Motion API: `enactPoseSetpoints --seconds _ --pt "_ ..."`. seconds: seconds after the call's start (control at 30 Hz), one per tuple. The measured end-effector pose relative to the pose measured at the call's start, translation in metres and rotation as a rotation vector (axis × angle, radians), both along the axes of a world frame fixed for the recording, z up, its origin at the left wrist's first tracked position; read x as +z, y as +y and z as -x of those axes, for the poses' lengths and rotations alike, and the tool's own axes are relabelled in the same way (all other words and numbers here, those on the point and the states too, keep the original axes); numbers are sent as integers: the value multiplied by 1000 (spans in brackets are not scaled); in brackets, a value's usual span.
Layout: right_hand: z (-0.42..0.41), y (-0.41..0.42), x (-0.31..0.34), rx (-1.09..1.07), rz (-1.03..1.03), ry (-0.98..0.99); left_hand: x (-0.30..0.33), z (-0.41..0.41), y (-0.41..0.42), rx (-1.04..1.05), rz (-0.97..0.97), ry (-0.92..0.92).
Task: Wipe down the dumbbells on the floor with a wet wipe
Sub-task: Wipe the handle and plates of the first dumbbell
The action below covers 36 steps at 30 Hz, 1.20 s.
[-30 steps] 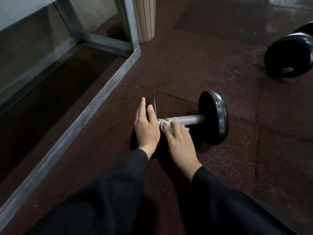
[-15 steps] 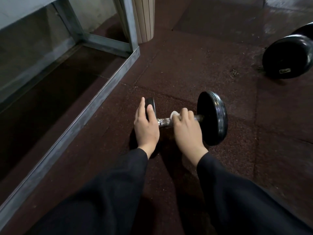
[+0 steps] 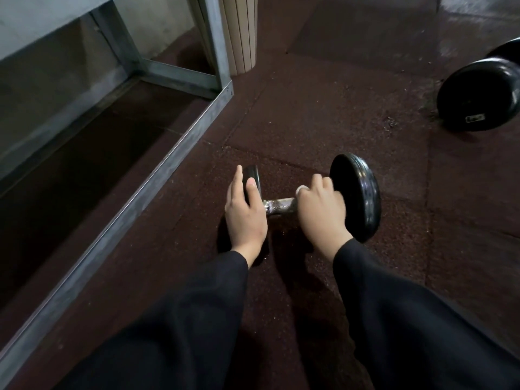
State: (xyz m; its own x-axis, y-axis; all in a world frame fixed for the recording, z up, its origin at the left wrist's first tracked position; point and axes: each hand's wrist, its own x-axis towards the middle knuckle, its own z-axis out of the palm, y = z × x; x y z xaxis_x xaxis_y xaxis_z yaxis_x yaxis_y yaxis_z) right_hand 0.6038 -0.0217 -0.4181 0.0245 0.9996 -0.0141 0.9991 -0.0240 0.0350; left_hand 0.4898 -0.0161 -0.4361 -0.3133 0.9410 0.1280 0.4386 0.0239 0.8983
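Nearest the camera, two black sleeves reached forward over the dark red rubber floor. Beyond them the left hand lay over the near-left black end plate of a small dumbbell, fingers fairly straight along the plate and thumb on its face, apparently steadying it. The right hand was curled round the chrome knurled handle hard against the right-hand plate, and a sliver of white wet wipe showed at its knuckles, so the fingers were closed on wipe and bar together. The hand was slightly blurred, which fits a rubbing stroke along the bar.

The step in hand looked like wiping the handle, with the stroke at its right end. The dumbbell itself lay on the floor, directly in front of the person, its bar running left to right. Whether the plates had been wiped cannot be told.

The next move would likely call for drawing the wipe back toward the left plate, or shifting it onto the rounded face of the right plate, while the left hand stopped the dumbbell rolling.

To the left ran a grey metal frame, with a ribbed beige post behind its corner. Farthest, at the right edge, lay a larger black dumbbell, well apart and probably awaiting its turn.
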Motion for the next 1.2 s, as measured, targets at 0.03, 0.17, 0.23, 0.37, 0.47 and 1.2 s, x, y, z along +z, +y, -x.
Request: enactPoseSetpoints --seconds 0.03,0.17,0.23,0.37,0.47,1.2 --pt "-2 -1 1 -40 -5 -26 0 0 0 0 -3 2" --pt "13 2 1 -8 -11 58 0 0 -1 -6 -3 8" --pt "27 -1 -5 106 -139 84 0 0 0 -9 14 3" --pt "23 -21 -34 80 -149 169 1 0 2 -9 24 -1" --pt "4 -35 -56 28 -268 175 1 0 2 -7 17 -1" --pt "21 -41 -90 190 -362 183 2 -1 3 2 17 -17"
